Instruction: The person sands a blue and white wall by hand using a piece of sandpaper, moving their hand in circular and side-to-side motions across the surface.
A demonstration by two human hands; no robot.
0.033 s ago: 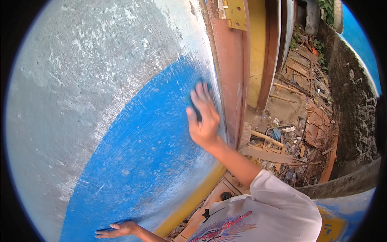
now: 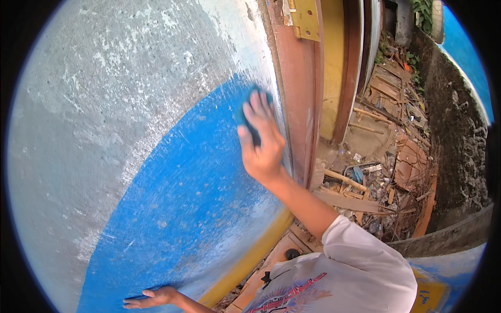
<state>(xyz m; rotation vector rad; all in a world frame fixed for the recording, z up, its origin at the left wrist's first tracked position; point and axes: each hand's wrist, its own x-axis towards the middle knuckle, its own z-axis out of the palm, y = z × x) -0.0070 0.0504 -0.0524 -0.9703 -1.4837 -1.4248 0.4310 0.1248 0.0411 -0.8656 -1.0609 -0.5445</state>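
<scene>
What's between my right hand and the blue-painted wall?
A dark teal pad, visible in the head view around the fingers of the right hand, against the blue-painted wall; blur hides its exact kind.

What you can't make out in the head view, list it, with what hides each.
Head view: wall-side face of the dark teal pad, hidden by the pad and right hand.
Head view: right fingertips, blurred, seemingly by motion.
Head view: rest of left forearm, cut off by lower edge.
Head view: debris bits, too small to identify.
</scene>
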